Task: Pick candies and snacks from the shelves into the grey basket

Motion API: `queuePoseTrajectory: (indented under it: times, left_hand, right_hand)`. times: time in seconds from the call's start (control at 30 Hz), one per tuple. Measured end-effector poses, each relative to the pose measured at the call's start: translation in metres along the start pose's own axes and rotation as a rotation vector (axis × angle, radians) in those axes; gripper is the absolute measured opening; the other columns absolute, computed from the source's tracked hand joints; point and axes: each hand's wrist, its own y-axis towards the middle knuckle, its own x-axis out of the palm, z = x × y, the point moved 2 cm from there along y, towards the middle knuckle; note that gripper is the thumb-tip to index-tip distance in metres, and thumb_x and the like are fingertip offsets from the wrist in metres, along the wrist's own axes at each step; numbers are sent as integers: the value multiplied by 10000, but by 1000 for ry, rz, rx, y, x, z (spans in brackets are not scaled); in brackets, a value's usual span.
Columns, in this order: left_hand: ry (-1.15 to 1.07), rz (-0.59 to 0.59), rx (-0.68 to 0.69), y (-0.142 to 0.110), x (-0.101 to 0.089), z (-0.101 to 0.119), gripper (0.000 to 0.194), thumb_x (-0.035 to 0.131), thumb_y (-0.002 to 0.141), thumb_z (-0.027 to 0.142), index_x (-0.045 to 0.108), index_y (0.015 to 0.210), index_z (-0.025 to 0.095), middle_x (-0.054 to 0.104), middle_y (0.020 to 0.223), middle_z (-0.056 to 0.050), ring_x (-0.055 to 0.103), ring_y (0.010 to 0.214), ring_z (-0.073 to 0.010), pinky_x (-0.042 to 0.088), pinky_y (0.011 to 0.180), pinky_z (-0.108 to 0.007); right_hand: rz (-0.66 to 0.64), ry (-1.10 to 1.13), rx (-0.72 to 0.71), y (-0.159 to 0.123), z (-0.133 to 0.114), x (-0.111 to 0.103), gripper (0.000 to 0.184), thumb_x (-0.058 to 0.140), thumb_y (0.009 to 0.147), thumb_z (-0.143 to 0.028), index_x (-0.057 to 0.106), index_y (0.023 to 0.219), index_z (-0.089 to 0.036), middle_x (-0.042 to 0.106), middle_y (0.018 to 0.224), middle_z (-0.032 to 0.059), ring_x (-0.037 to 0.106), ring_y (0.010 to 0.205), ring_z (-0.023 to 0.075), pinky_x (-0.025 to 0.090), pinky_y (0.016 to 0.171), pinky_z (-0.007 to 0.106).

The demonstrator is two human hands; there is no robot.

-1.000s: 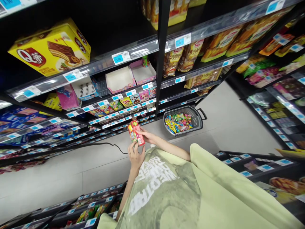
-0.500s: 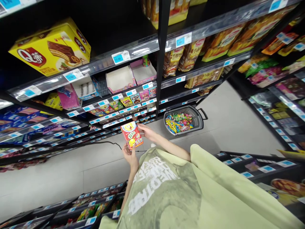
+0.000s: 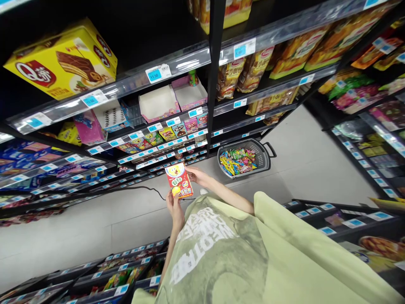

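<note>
Between my two hands, in the middle of the head view, is a red snack box [image 3: 179, 180] with a yellow cartoon character on its front. The fingers of my left hand [image 3: 175, 210] grip its lower left edge, thumb on the front. My right hand [image 3: 196, 175] holds it from the right side, with some fingers hidden behind the box. Below the box, on the floor to the right, a dark grey shopping basket [image 3: 263, 159] holds many colourful candy packets [image 3: 238, 161].
Shelves ahead carry a yellow cake box [image 3: 66, 63], open display cartons [image 3: 159, 103] and bagged bread [image 3: 230, 78]. Small snack boxes [image 3: 167, 133] stand lower down. A black cable [image 3: 139, 187] crosses above the tiled floor [image 3: 133, 211]. More shelving [image 3: 373, 169] stands on the right and behind.
The red box has shifted slightly right and tilted, its top turned a little further back. Both hands stay on it and have moved slightly with it.
</note>
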Motion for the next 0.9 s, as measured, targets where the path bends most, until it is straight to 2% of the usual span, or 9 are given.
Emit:
queuePoseTrajectory:
  times: [0.27,0.5,0.63,0.8,0.9]
  left_hand:
    - [137,-4,71,4,-6,-8,531,738,784,435,536,1219,206,601,1304,-129,596,1190,-242,489,923,-329]
    - [142,8,91,6,-5,-6,520,766,766,399,549,1194,200,609,1275,-122,579,1210,-239,467,985,-350]
    - [171,22,118,6,-5,-3,519,798,732,375,577,1167,197,626,1248,-111,586,1201,-242,467,1002,-364]
    - [161,19,108,10,-7,-6,515,764,763,430,599,1190,193,616,1297,-129,576,1231,-265,469,1011,-391]
    - [152,14,92,10,-8,-7,498,727,796,449,610,1211,199,603,1331,-136,560,1259,-273,463,1017,-399]
  right_hand:
    - [2,-5,-27,0,-1,-3,280,762,785,-443,675,869,-191,599,718,-12,391,589,103,353,589,236]
    - [0,-1,-31,0,-6,-3,269,760,783,-429,664,805,-179,544,660,-32,336,563,90,322,574,235]
    - [34,-15,-23,2,-5,-5,284,774,766,-437,677,827,-176,526,612,-44,366,556,90,355,601,241]
    - [68,-49,-9,4,-6,-5,330,799,731,-424,692,914,-171,649,749,5,501,637,111,417,642,248]
    - [89,-32,-10,4,-8,-4,285,773,771,-381,672,906,-152,640,729,0,490,639,104,404,640,248]
